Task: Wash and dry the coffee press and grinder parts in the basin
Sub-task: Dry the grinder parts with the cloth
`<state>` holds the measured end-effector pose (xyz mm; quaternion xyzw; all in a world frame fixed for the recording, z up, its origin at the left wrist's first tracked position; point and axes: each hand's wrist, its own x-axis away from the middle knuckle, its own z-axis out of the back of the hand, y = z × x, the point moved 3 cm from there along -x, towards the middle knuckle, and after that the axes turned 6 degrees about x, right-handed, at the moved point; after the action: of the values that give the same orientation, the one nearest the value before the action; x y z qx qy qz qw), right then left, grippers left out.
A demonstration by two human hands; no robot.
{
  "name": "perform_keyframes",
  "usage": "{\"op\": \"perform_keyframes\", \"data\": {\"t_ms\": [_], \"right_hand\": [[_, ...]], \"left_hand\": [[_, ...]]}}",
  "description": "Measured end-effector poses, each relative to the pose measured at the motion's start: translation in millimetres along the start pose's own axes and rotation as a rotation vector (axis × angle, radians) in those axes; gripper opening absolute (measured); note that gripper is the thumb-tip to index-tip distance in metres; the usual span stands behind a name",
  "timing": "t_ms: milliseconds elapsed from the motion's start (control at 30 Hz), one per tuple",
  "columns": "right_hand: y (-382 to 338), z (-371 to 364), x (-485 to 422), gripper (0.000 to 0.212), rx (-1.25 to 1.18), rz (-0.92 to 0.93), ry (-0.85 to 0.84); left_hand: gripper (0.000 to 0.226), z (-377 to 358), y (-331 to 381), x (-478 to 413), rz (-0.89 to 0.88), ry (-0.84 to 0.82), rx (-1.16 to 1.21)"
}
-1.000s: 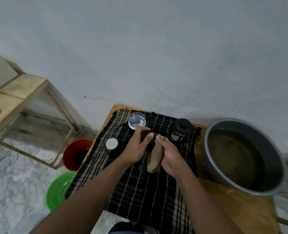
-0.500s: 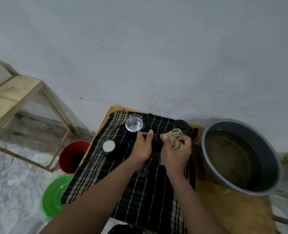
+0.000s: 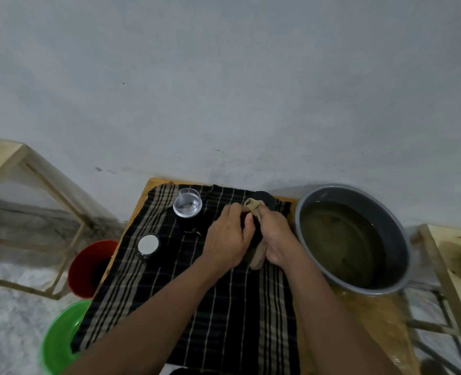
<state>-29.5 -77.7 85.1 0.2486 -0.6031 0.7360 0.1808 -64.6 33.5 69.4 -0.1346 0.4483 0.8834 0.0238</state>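
Pretty sure this is the drying step, not the washing. Both hands meet just above the middle of the frame, over the striped cloth point(image 3: 224, 320) spread on the table. The left hand point(image 3: 228, 236) has its fingers curled round a small dark part point(image 3: 255, 234). The right hand point(image 3: 275, 239) is clenched on a tan rag point(image 3: 257, 259) wrapped over that part. Can't tell which part it is, too dark.

The basin point(image 3: 397, 247) of murky water sits at the right, just beside the hands. A clear cup point(image 3: 187, 205) and a white-topped lid point(image 3: 148, 244) sit on the cloth at left.

Next move, I'd guess: finish the rub, set the part down by those two, then pick up whatever's still wet.
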Motion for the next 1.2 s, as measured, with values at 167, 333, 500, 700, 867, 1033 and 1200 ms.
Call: {"op": "perform_keyframes", "data": {"t_ms": [167,333,500,700,867,1033,1200], "right_hand": [[11.7,-1.0,0.2,0.057,-0.066,-0.158,-0.120],[-2.5,-1.0,11.0,0.043,0.251,0.526,0.284],[-1.4,-6.3,11.9,0.045,0.214,0.540,0.283],[-5.1,-1.5,5.1,0.059,0.117,0.129,0.077],[6.9,-2.2,7.5,0.051,-0.317,0.275,0.349],[9.9,6.3,1.3,0.061,-0.081,0.124,0.010],[9.0,10.4,14.1,0.057,0.064,-0.204,-0.346]], "left_hand": [[0.038,9.3,-7.8,6.7,-0.229,-0.053,0.065],[0.066,10.9,-5.8,-1.8,0.391,-0.108,0.229],[0.069,8.6,3.6,-3.5,0.474,0.014,0.233],[0.058,6.6,-5.7,7.5,0.306,0.024,0.152],[0.054,15.0,-2.3,-3.6,0.304,0.090,0.239],[0.062,19.3,0.0,-5.5,0.138,-0.057,0.048],[0.057,8.7,-16.2,8.3,-0.127,-0.173,-0.016]]}}
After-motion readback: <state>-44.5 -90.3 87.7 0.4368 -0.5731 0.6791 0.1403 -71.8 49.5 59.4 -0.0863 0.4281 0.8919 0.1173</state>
